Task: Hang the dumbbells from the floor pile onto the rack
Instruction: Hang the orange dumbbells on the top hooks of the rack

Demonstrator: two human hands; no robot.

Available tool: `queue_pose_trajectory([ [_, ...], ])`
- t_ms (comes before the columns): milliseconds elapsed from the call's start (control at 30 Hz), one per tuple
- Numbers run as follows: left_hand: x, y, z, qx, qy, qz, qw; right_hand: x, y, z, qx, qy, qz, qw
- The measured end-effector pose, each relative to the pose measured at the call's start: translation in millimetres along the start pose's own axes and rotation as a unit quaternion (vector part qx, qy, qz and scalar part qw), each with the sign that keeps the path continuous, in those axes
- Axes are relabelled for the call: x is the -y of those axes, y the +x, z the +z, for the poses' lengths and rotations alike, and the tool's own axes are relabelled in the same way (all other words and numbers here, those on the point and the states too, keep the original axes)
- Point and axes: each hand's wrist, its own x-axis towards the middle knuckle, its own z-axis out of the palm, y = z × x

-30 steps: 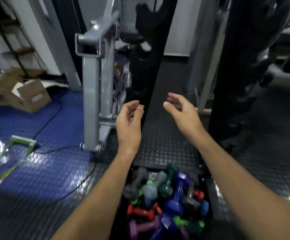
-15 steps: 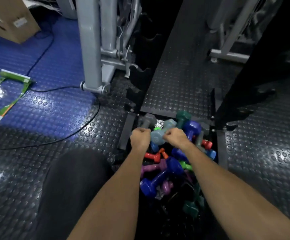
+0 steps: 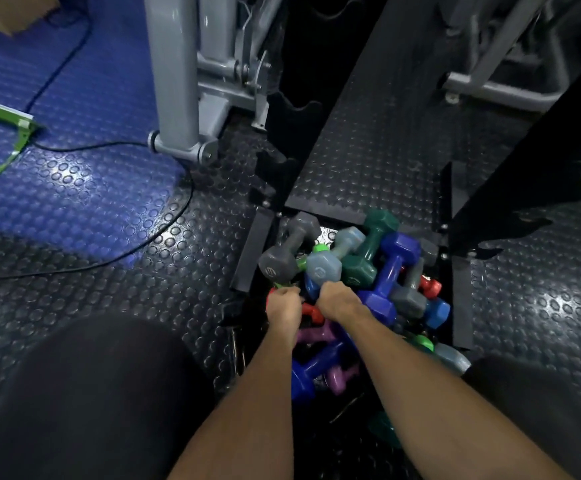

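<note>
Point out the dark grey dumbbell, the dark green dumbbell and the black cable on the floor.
dark grey dumbbell (image 3: pixel 291 249): head view, on its handle between the two heads.
dark green dumbbell (image 3: pixel 381 220): head view, on its upper head.
black cable (image 3: pixel 164 223): head view, on its curve across the studded floor.

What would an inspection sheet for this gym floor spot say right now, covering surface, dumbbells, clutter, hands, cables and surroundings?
Surface: studded rubber floor, black by the pile, blue on the left.
Job's things: dumbbell pile in mixed colours heaped between the feet of the black rack; no dumbbell seen on the rack's visible cradles.
Clutter: green-edged packaging at the left; cardboard box at the top left corner.
Hands: left hand and right hand both curled down in the pile; what each grips is hidden.
Cables: black cable lying loose across the floor.
Surroundings: grey machine frame behind.
</note>
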Motion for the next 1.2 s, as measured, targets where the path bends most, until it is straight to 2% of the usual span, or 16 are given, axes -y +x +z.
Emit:
queue_pose_trajectory([
  [167,12,13,-1,0.0,-0.008,-0.018,1.0,2,2,15,-0.006,-0.135,-0.016,0.991],
  [267,13,9,-1,0.006,-0.026,-0.021,0.999,0,7,26,0.008,-0.171,-0.008,0.985],
  [433,16,8,1,0.012,-0.03,-0.031,0.999,4,16,8,0.084,-0.117,-0.005,0.989],
  [567,15,5,0,0.026,-0.043,-0.031,0.998,0,17,-4,0.135,-0.123,-0.017,0.983],
  [733,17,0,-2,0.029,-0.043,-0.029,0.998,-3,13,-10,0.138,-0.119,-0.022,0.983],
  [1000,14,-10,4,0.051,-0.038,-0.047,0.997,-6,11,-5,0.093,-0.104,0.003,0.99],
  [1200,22,-4,8,0.051,-0.031,-0.071,0.996,-4,16,-6,0.13,-0.083,0.011,0.988],
])
